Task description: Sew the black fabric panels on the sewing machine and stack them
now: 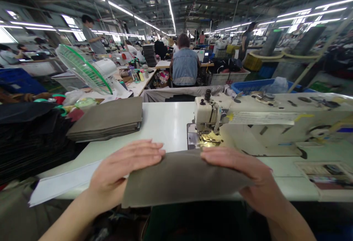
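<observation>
Between my two hands is a grey-brown fabric panel [182,182], held at the table's front edge. My left hand [124,165] grips its left side, fingers over the top and the thumb hidden beneath. On the right side my right hand [239,167] does the same, fingertips on the upper edge. Just beyond the panel stands a sewing machine [206,114], its lit presser foot area [211,139] close to my right fingertips. A stack of similar grey-brown panels [110,118] lies on the table past my left hand.
A white paper strip [66,182] lies left of my left hand. At far left rises a pile of black fabric [30,138]. A green-rimmed fan [85,68] stands behind the stack. A small parts tray [328,176] sits at right. A person in a denim vest [184,63] sits ahead.
</observation>
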`<move>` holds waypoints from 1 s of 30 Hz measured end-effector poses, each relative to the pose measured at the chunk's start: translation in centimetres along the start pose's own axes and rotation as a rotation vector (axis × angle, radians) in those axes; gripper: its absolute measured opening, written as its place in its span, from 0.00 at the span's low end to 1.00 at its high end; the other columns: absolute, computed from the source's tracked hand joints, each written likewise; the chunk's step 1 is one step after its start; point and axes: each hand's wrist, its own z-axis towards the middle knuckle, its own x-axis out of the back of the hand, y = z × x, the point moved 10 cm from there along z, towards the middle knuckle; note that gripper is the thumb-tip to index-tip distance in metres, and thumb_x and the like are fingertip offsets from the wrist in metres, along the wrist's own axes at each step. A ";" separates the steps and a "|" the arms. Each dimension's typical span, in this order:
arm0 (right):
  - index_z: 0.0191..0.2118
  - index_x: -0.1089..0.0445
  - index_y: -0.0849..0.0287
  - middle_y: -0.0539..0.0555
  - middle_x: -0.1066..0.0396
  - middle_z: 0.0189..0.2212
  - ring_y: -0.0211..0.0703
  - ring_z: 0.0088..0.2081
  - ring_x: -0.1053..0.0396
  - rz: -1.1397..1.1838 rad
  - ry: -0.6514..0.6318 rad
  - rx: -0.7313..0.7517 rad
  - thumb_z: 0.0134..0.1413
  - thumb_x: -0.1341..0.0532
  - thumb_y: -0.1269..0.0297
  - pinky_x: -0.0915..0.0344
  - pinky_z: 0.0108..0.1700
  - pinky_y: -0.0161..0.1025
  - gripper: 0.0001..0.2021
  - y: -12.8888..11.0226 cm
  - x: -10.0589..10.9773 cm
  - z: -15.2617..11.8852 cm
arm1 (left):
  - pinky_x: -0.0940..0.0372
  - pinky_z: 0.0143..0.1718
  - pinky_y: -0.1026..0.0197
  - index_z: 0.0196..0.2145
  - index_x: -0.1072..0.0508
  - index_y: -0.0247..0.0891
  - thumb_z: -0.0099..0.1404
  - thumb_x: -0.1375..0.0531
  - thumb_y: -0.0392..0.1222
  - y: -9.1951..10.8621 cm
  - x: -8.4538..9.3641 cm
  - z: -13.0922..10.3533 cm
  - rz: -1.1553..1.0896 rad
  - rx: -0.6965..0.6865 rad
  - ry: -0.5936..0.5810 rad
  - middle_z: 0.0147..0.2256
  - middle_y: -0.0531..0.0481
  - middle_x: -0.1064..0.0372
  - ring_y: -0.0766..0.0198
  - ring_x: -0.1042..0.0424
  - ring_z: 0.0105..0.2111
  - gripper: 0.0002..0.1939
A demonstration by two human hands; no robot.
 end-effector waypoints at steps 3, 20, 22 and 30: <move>0.52 0.24 0.42 0.49 0.21 0.48 0.48 0.51 0.24 0.039 -0.303 -0.263 0.63 0.39 0.65 0.28 0.56 0.49 0.14 3.9 -3.8 -3.9 | 0.29 0.54 0.48 0.53 0.23 0.51 0.73 0.44 0.43 -0.7 -5.7 -4.0 -0.226 -0.028 -0.341 0.48 0.44 0.22 0.54 0.23 0.51 0.15; 0.57 0.33 0.57 0.58 0.22 0.38 0.54 0.41 0.23 -0.345 0.373 -0.675 0.56 0.41 0.58 0.28 0.44 0.51 0.23 17.4 -2.3 -6.0 | 0.33 0.36 0.58 0.26 0.33 0.41 0.69 0.50 0.46 -9.5 -15.2 2.0 0.056 0.480 -0.270 0.27 0.49 0.27 0.57 0.27 0.30 0.15; 0.57 0.36 0.56 0.56 0.23 0.37 0.52 0.40 0.23 -0.319 0.390 -0.650 0.56 0.41 0.60 0.28 0.43 0.49 0.23 17.2 -2.5 -6.2 | 0.33 0.38 0.57 0.28 0.33 0.41 0.68 0.50 0.44 -9.6 -15.8 1.7 0.130 0.469 -0.294 0.29 0.47 0.26 0.55 0.25 0.32 0.12; 0.36 0.29 0.54 0.52 0.23 0.36 0.45 0.39 0.25 -0.245 0.117 -0.558 0.59 0.44 0.67 0.30 0.44 0.42 0.06 14.9 -4.6 -4.6 | 0.34 0.33 0.56 0.30 0.36 0.43 0.69 0.51 0.48 -9.8 -13.7 -2.0 0.171 0.565 -0.283 0.27 0.48 0.28 0.53 0.24 0.30 0.12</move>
